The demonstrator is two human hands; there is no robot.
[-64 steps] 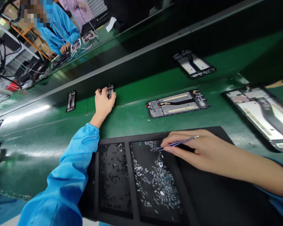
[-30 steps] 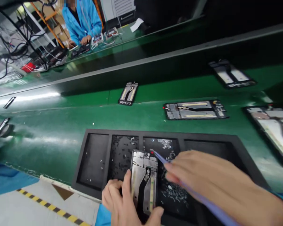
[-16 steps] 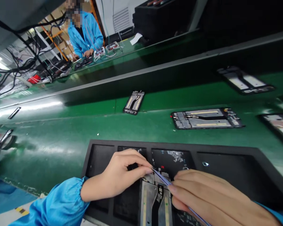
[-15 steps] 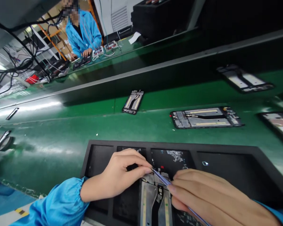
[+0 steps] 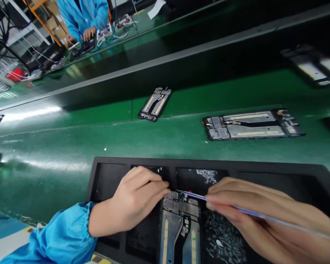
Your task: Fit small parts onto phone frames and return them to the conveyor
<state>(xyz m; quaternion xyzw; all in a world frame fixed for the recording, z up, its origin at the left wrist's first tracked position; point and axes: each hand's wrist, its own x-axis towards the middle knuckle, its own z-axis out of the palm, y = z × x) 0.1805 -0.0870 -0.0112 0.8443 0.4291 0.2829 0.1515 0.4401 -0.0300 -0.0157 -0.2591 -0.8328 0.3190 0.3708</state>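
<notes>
An opened phone frame [image 5: 172,227], with bare metal plates, yellow strips and a black ribbon cable, lies lengthwise on a black compartmented tray [image 5: 209,163]. At its upper left corner is my left hand [image 5: 133,201], fingers bent together with the tips against the frame; the thumb is mostly hidden. My right hand [image 5: 264,212] pinches slim purple-blue tweezers [image 5: 195,195], whose points reach the frame's top edge near my left fingertips. Whether the points hold anything is too small to tell. Many tiny dark parts [image 5: 224,238] lie in the compartment right of the frame.
Pale small pieces [image 5: 207,175] lie in an upper compartment. Beyond the tray, one phone frame [image 5: 253,124] lies on the green bench [image 5: 71,146] and another [image 5: 155,104] farther left. A dark one [image 5: 313,64] is at far right. Across the bench a person in blue [image 5: 84,18] handles devices.
My right hand has shifted right and up, and the tweezers lie flatter. My left fingers have drawn back from the tweezer points to the frame's corner. The view has tilted down.
</notes>
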